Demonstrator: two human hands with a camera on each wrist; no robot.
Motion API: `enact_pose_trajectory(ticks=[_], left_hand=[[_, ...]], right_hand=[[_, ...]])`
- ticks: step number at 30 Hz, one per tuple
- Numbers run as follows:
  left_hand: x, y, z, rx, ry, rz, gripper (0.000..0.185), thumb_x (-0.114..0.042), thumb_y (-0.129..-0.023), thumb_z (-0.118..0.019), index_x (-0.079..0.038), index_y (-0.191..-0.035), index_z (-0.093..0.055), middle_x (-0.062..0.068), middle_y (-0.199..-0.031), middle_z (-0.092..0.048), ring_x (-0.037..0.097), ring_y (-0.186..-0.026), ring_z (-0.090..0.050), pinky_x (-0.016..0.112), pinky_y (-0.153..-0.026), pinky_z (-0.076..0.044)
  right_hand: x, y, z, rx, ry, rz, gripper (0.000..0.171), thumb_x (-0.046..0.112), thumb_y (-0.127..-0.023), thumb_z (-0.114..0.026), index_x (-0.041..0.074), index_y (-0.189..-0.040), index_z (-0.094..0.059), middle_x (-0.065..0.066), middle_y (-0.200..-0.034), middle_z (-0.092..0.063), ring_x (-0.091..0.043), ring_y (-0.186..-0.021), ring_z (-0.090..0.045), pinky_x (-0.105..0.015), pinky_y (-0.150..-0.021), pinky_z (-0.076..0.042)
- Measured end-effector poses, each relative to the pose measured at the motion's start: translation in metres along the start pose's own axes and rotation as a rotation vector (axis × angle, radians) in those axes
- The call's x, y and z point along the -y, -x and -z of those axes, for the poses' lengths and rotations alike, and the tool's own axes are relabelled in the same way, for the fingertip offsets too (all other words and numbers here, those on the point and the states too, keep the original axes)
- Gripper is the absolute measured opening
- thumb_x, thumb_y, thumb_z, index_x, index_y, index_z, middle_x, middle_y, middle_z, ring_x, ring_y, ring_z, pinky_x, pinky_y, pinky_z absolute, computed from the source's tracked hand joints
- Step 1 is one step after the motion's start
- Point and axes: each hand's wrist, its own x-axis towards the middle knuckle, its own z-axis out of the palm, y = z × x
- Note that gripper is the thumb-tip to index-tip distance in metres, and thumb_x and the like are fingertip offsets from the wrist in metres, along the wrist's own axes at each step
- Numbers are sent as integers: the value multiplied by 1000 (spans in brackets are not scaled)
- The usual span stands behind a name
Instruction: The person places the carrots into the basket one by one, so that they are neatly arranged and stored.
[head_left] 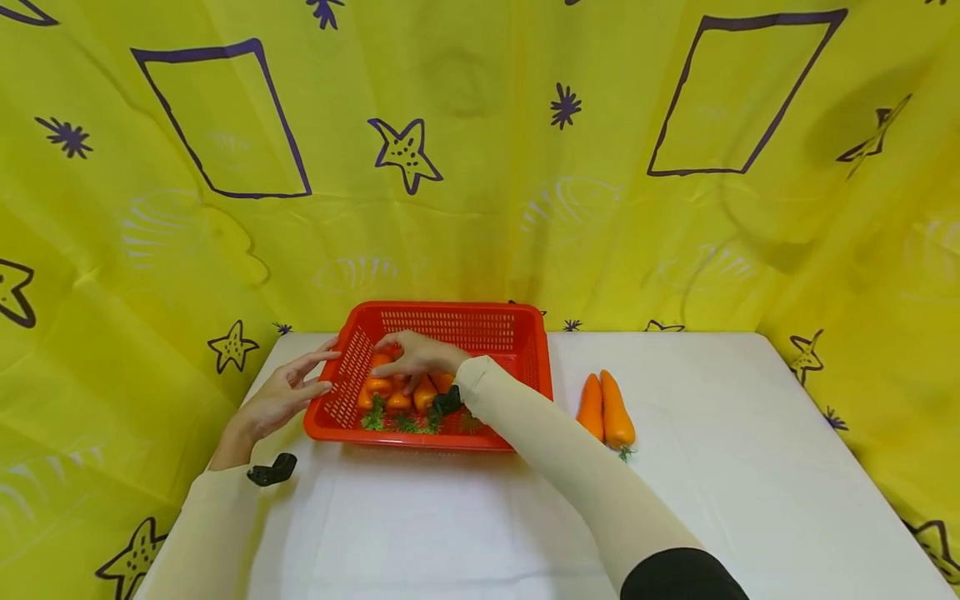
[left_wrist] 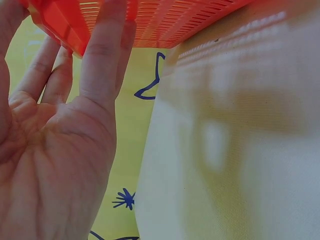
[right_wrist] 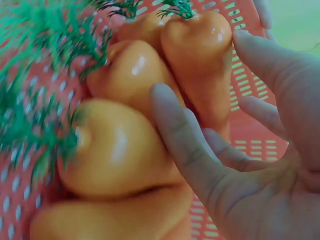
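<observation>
Several carrots (head_left: 397, 392) are already gathered in the red basket (head_left: 525, 333) at frame centre, touched by the spread right hand (head_left: 416, 357); two carrots (head_left: 606, 410) remain outside, right of it. The basket's left rim is steadied by the flat-fingered left hand (head_left: 281, 398).

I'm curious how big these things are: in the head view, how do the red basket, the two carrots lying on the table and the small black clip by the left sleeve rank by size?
1. red basket, clearly largest.
2. two carrots, side by side, alike in length.
3. black clip, smallest, though it lies nearer the camera.
</observation>
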Motion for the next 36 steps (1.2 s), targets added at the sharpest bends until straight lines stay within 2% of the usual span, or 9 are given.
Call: enact_pose_trajectory(ticks=[4, 8, 13, 18, 20, 25, 28, 33, 36], left_hand=[[-1, -1, 1, 4, -6, -6, 49, 5, -104, -53, 5, -151, -40, 10, -173, 1, 5, -133, -53, 28, -100, -53], [0, -1, 1, -1, -27, -2, 49, 4, -104, -54, 4, -151, -41, 7, -173, -3, -1, -136, -46, 28, -100, -52], [0, 0, 0, -11, -52, 8, 50, 3, -104, -54, 3, -152, -40, 4, -174, -5, -3, -137, -43, 28, -100, -53], [1, 1, 0, -20, -54, 24, 50, 3, -104, -53, 2, -153, -40, 5, -174, -3, -2, -136, -44, 29, -100, -53], [1, 0, 1, -24, -49, 28, 50, 4, -104, -53, 2, -152, -40, 6, -174, -1, -1, -133, -49, 30, -99, -54], [-1, 0, -1, -19, -39, 20, 49, 4, -104, -52, 1, -153, -41, 8, -173, 1, -1, -134, -49, 29, -99, -53], [-3, 1, -3, -14, -32, 15, 50, 4, -104, -52, 2, -153, -40, 8, -173, 2, 6, -146, -34, 28, -101, -52], [-4, 1, -5, -12, -26, 16, 50, 4, -104, -53, 3, -152, -40, 5, -174, 0, 36, -156, 1, 26, -103, -50], [-4, 1, -5, -15, -33, 20, 49, 6, -104, -51, 4, -152, -39, 4, -174, -1, 41, -155, 5, 25, -103, -49]], right_hand=[[3, 11, 11, 12, 129, 24, 63, 28, -98, -72, 10, -153, -47, -18, -142, -54, -25, -75, -68, -35, -70, -60], [5, 26, 23, 44, 218, 70, 66, 29, -98, -72, 11, -155, -45, -22, -138, -55, -30, -78, -63, -41, -71, -59], [9, 48, 40, 89, 300, 109, 69, 29, -99, -71, 12, -158, -40, -24, -154, -42, -36, -111, -65, -49, -76, -61], [11, 75, 58, 100, 501, 184, 72, 33, -98, -72, 16, -159, -38, -14, -161, -39, -33, -137, -51, -48, -105, -49], [11, 89, 65, 80, 547, 205, 73, 35, -97, -73, 18, -159, -38, -12, -158, -43, -31, -134, -53, -44, -110, -45], [4, 128, 83, -26, 555, 244, 73, 37, -95, -75, 18, -157, -42, -13, -145, -54, -26, -106, -67, -42, -95, -54], [-5, 151, 93, -99, 557, 279, 71, 37, -94, -77, 17, -155, -46, -10, -139, -58, -28, -103, -66, -45, -92, -55], [-22, 194, 108, -174, 495, 276, 69, 35, -94, -78, 18, -153, -48, -11, -137, -58, -30, -103, -65, -42, -86, -57], [-32, 220, 117, -226, 465, 260, 68, 31, -93, -78, 15, -152, -49, -14, -135, -59, -30, -102, -66, -38, -82, -60]])
